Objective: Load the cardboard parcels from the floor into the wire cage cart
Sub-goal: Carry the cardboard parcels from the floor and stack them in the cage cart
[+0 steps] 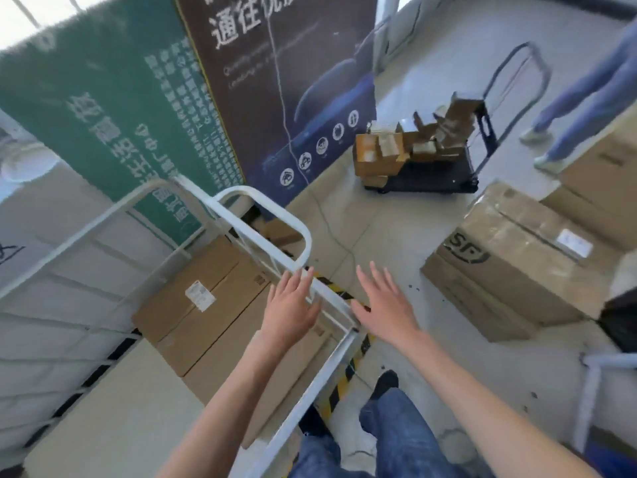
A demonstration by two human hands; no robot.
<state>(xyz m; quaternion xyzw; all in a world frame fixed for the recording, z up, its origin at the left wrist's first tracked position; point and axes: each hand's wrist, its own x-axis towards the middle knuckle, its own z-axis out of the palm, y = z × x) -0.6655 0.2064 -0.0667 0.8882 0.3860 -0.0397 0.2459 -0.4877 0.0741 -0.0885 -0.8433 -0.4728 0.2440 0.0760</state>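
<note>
Pale tiled floor (396, 215). Inside wire cage cart (262, 209), flat parcels (206, 305) lie low, room above. On floor, right: SF parcel (517, 267). By rail, left hand (289, 307), right hand (387, 307) spread, empty (probably ready to lift).

One wide-angle camera rides on your head. It looks forward and steeply down, tilted sideways. Your left hand (291, 305) and right hand (386, 305) sit close at lower centre, near the rim of the wire cage cart (307, 241) — the floor (396, 219) runs out to a distant flatbed trolley (431, 177).
</note>
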